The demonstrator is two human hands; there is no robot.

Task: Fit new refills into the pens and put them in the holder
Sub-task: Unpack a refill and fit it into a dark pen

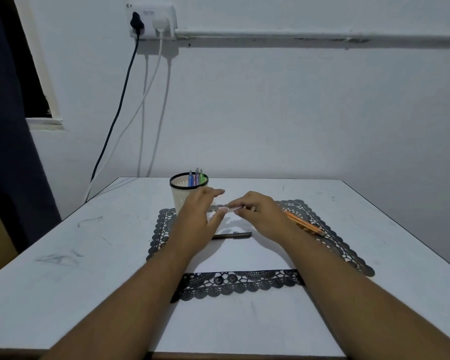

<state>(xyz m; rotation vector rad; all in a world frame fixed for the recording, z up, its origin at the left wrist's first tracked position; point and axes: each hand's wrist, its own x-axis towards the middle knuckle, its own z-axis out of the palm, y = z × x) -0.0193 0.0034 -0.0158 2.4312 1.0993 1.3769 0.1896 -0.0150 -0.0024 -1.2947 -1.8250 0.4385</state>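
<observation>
A pale pinkish pen [227, 209] is held level between both hands above a white sheet [242, 255]. My right hand [261, 214] grips its right end with curled fingers. My left hand [199, 219] pinches its left end with thumb and a finger, the other fingers stretched out. A dark pen [231, 235] lies on the sheet just below the hands. Several orange refills [303, 223] lie to the right of my right hand. The white holder with a black rim [189, 189] stands behind my left hand and holds three coloured pens [196, 176].
A black lace mat [343, 245] lies under the sheet on the white table [76, 268]. The table's back edge meets the wall. Cables [120, 107] hang from a wall socket at the back left.
</observation>
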